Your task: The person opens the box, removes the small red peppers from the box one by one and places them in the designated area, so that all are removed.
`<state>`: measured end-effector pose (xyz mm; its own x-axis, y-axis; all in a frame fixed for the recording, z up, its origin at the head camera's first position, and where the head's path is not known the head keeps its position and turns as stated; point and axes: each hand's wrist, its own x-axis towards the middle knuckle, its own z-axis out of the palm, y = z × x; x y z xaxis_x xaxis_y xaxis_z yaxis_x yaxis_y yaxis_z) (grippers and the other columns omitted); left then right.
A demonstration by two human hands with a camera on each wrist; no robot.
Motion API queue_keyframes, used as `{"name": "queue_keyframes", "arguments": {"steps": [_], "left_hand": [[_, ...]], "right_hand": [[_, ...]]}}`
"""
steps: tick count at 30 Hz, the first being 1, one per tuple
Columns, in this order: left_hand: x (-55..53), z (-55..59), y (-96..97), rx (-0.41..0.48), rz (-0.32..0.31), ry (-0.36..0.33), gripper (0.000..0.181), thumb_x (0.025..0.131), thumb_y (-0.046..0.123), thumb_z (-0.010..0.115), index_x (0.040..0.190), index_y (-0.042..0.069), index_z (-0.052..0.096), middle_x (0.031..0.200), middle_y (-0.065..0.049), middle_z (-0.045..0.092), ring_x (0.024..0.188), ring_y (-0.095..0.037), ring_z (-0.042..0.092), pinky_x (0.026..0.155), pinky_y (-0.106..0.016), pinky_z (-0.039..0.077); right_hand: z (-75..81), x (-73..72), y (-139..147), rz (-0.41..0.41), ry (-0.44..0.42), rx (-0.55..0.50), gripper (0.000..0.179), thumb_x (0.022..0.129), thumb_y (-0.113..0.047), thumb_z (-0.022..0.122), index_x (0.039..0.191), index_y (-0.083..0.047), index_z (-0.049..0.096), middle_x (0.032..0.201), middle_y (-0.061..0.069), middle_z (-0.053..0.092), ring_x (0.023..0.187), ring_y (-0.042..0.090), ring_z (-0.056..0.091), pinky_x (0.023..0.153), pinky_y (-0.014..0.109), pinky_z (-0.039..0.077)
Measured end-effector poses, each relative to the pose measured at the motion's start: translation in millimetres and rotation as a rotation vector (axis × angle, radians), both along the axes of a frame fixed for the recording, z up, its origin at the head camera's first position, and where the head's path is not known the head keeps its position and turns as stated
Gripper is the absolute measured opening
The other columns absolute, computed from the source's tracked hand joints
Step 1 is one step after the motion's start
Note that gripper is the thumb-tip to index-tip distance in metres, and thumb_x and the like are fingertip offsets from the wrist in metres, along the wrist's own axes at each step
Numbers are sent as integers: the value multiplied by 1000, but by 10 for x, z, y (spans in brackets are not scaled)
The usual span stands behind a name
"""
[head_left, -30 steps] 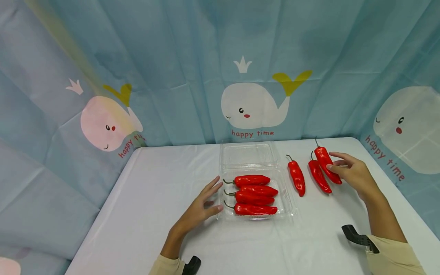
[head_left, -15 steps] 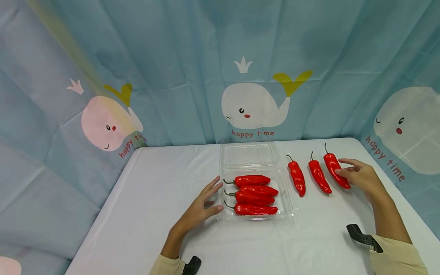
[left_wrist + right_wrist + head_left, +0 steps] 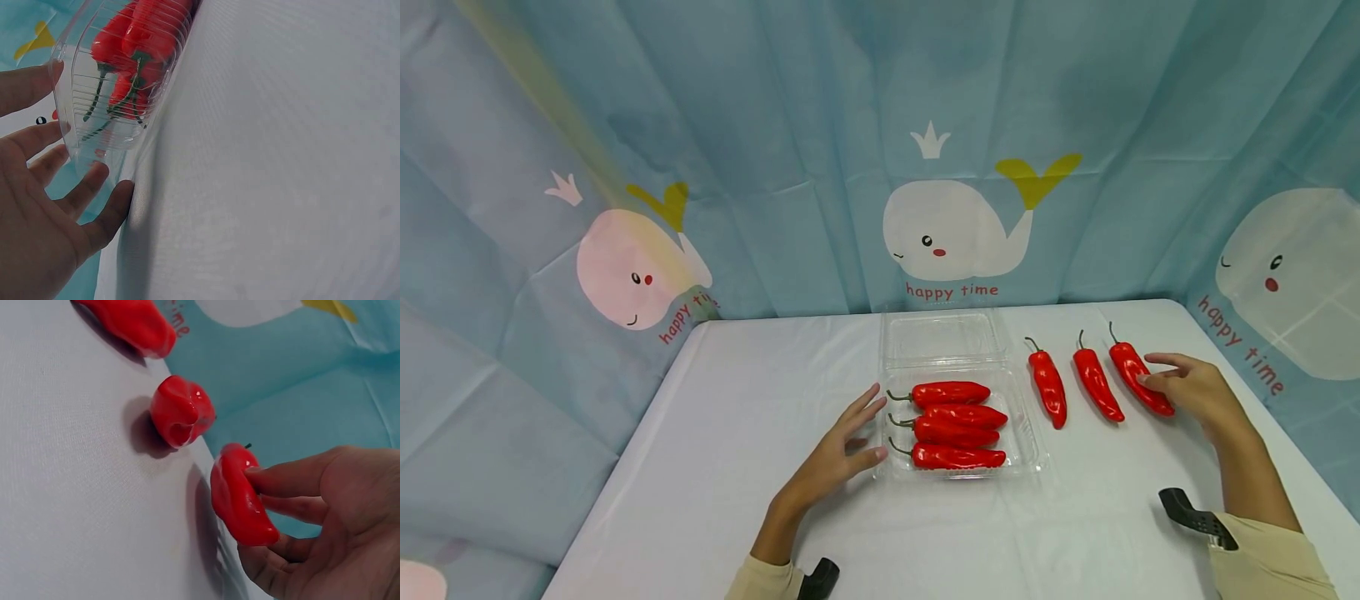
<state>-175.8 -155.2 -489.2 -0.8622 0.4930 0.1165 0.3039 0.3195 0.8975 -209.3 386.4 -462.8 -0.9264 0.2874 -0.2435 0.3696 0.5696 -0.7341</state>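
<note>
My right hand pinches the rightmost red chili pepper between thumb and fingers, low over the table. In the right wrist view the thumb lies on this pepper's side, with other fingers partly hidden behind it. Two more chili peppers lie to its left, the nearer one and a farther one, stems pointing away. The left hand has its fingers spread and touches the left side of a clear plastic clamshell box. Several red peppers lie sideways in that box, green stems to the left.
The box's hinged lid lies folded back toward the far table edge. A white cloth covers the table. Blue curtains with printed whales hang behind it and at both sides.
The right hand has moved the rightmost pepper to the right and toward me, away from the pepper beside it. The left hand and the box have stayed put.
</note>
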Motion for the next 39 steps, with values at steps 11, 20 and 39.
{"name": "queue_keyframes", "arguments": {"steps": [11,20,39], "left_hand": [[2,7,3,5,2,-8,75,98,17,70,166,11,37,178,-2,18,160,-38,25,115,-66,44],[-7,-3,4,16,-3,-22,74,100,14,70,166,12,37,178,0,17,161,-36,24,115,-66,43],[-7,-14,-1,-1,10,-30,74,100,14,70,166,14,37,178,3,16,162,-34,23,116,-63,44]], "right_hand": [[6,5,11,38,-93,-4,79,103,-35,65,160,8,32,153,44,37,131,56,49,102,79,42],[18,-24,14,43,-126,35,79,104,-36,63,160,9,30,149,44,40,125,55,49,100,74,46],[137,69,-75,58,38,48,79,107,-40,55,163,7,25,155,46,32,131,61,46,105,74,46]]}}
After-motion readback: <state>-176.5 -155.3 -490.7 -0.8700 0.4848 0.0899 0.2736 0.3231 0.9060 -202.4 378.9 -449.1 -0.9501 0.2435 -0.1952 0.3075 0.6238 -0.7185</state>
